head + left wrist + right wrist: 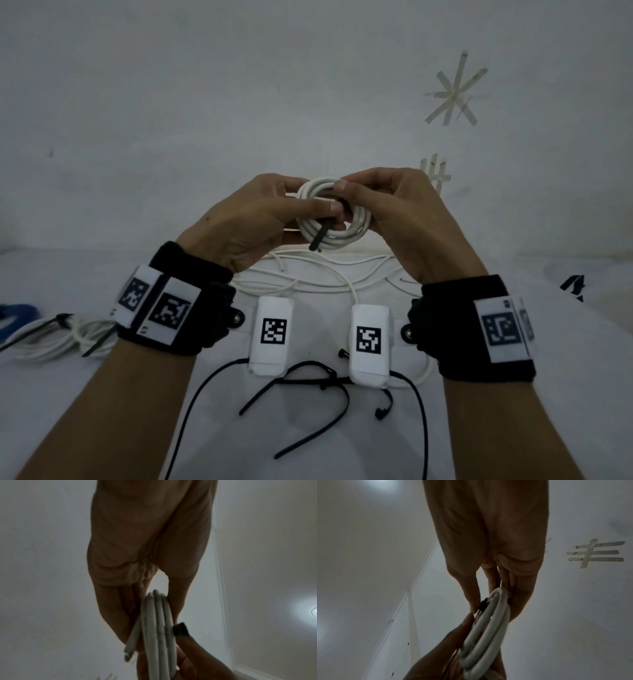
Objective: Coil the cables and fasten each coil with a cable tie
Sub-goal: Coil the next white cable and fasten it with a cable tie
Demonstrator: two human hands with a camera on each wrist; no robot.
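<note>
Held above the desk (102,274) between both hands: white cable coil (334,214) gripped by left hand (253,222), black cable tie (320,236) pinched across it by right hand (400,219), tail pointing down toward the wearer.

I hold both hands raised together; left hand (255,219) pinching, thumb extended. Right hand (399,214) curled, fingertips meeting the left's.

I seem to be in a plain indoor room: bare white painted wall (239,85) with masking-tape marks (454,89), white cloth-covered tabletop (513,342).
</note>
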